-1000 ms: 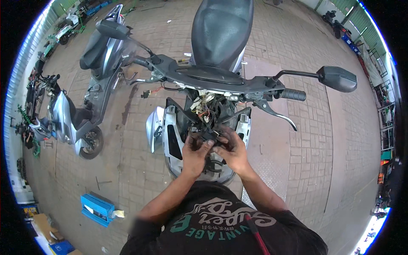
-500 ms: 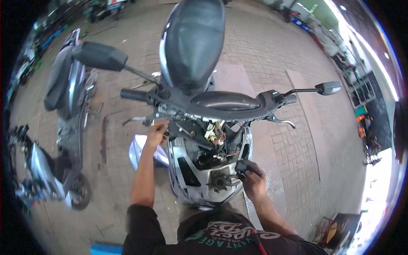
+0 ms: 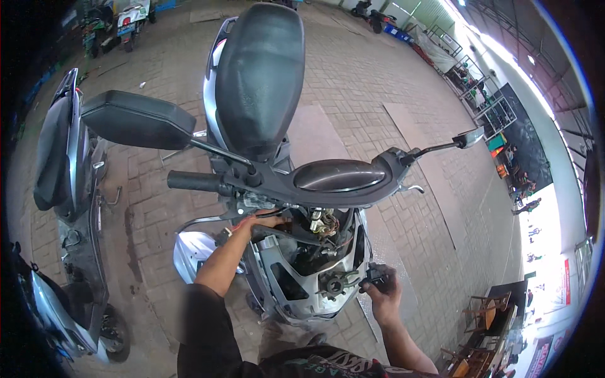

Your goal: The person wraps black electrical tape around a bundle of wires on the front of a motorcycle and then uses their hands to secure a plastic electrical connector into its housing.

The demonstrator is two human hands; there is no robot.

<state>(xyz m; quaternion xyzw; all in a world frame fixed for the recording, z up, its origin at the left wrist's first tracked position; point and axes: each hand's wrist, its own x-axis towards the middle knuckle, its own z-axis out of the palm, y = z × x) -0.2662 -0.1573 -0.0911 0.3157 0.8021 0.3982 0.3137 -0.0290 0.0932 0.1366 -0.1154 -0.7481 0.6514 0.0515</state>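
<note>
A scooter with its front cover off stands in front of me, its handlebar (image 3: 340,189) crossing above the opened front. My left hand (image 3: 270,220) reaches under the left side of the handlebar into the dark cavity, its fingers hidden there. Beside that wrist, a red wire with a pale connector (image 3: 228,233) hangs down. Several bundled wires and white connectors (image 3: 324,222) show in the middle of the cavity. At the front panel's right edge, my right hand (image 3: 387,291) is closed round a small black part (image 3: 377,274). A round metal bracket (image 3: 333,285) sits just left of it.
The left mirror (image 3: 138,118) and brake lever (image 3: 201,222) jut out near my left arm. A pale body panel (image 3: 192,252) lies on the paving beneath. Another scooter (image 3: 69,201) stands to the left. Flat boards (image 3: 422,170) lie on the right, with wooden chairs (image 3: 485,312) beyond.
My left hand has gone from beside the left lever deeper under the handlebar. The right hand still holds the black part. My view has shifted, and the handlebar looks tilted.
</note>
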